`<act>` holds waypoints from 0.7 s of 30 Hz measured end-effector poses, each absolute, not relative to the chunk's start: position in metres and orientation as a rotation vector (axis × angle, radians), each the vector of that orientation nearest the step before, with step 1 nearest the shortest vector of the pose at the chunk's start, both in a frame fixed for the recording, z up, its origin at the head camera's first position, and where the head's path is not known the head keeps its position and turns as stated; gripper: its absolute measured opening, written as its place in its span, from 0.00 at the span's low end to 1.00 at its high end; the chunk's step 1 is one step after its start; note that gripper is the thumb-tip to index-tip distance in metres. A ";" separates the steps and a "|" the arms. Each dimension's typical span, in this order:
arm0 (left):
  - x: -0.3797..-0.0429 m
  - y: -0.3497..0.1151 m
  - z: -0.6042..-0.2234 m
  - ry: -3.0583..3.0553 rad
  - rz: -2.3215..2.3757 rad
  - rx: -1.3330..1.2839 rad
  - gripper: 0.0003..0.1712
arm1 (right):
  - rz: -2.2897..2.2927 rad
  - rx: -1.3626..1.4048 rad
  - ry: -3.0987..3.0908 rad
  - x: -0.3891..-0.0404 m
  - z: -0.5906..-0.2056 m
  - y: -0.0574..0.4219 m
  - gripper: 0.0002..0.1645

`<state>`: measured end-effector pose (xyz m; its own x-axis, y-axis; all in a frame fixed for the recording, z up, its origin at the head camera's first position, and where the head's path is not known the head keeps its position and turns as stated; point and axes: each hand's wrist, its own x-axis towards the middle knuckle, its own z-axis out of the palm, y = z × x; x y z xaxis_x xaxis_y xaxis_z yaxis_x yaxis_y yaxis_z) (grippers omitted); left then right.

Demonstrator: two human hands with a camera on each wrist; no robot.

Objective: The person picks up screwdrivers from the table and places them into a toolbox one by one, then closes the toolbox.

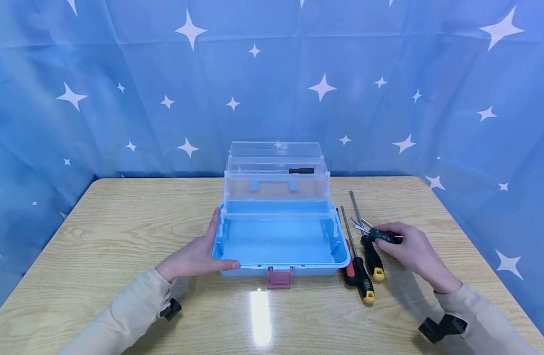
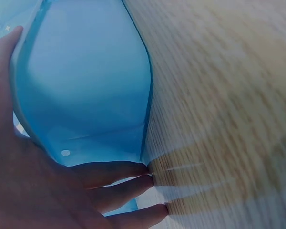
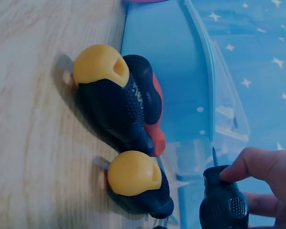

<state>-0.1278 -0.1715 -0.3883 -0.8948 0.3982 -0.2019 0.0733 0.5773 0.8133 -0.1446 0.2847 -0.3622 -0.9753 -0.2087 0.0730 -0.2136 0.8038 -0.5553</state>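
A light blue toolbox [image 1: 280,241] stands with its clear upper trays [image 1: 276,190] folded up and back. My left hand [image 1: 198,256] rests against its front left corner, thumb along the front rim. In the left wrist view the fingers [image 2: 119,174] lie fairly straight against the blue wall, tips near the tabletop. To the right of the box, my right hand [image 1: 407,244] pinches a dark-handled screwdriver [image 3: 224,200] between thumb and fingers, its shaft pointing toward the box. Below it lie two black screwdrivers with yellow ends [image 1: 373,259] [image 1: 364,281].
A red-and-black handled tool [image 1: 349,271] lies tight against the box's right side. One small black screwdriver [image 1: 301,170] sits in an upper clear tray. A pink latch [image 1: 279,278] hangs at the front. Behind the wooden table [image 1: 143,222] hangs a blue star-patterned cloth [image 1: 272,74].
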 end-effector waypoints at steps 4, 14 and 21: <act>-0.129 -0.171 -0.389 2.456 1.226 0.378 0.74 | 0.924 0.351 -2.974 -0.148 -0.359 0.282 0.19; -0.128 -0.172 -0.388 2.464 1.223 0.395 0.74 | 0.907 0.345 -2.952 -0.153 -0.354 0.277 0.19; -0.129 -0.171 -0.389 2.454 1.259 0.428 0.74 | 0.912 0.359 -2.944 -0.153 -0.352 0.276 0.19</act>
<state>-0.1293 -0.1712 -0.3892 -0.8936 0.4164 -0.1675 0.1069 0.5598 0.8217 -0.1529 0.2760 -0.3515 -0.9725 -0.2079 0.1047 -0.2307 0.8004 -0.5532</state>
